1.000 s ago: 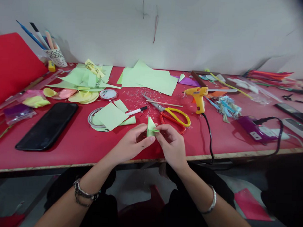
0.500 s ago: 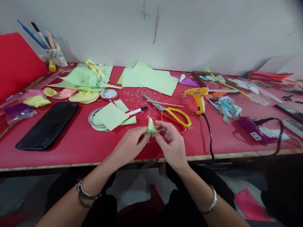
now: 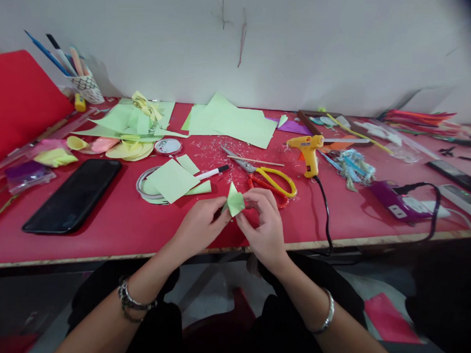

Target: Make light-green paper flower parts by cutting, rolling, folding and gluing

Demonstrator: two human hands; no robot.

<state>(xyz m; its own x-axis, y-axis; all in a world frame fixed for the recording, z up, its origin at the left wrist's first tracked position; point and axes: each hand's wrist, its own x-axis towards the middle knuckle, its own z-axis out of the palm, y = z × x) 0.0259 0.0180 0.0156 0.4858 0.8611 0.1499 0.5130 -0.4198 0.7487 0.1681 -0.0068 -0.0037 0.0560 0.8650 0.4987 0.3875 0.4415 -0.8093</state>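
Between my two hands, just above the table's front edge, is a small piece of folded light green paper (image 3: pixel 235 202) with a pointed tip standing up. My left hand (image 3: pixel 203 219) pinches its left side between thumb and fingers. On the right side, my right hand (image 3: pixel 265 224) has its curled fingers and thumb at the paper's edge. Some fingertips are hidden behind the paper. Scissors (image 3: pixel 274 180) with yellow and red handles lie just beyond my right hand. A square of green paper (image 3: pixel 173 180) and a black-capped white marker (image 3: pixel 212 171) lie beyond my left hand.
A yellow glue gun (image 3: pixel 309 153) stands on the red table (image 3: pixel 141 230), its black cord hanging over the front edge. A black phone (image 3: pixel 74 196) lies at left. Green sheets (image 3: pixel 237 122) lie at the back. A purple power adapter (image 3: pixel 399 203) is at right.
The folded paper has turned in my hands, so a broader flap now faces me. My right fingers have curled in closer to it. The things on the table have stayed put.
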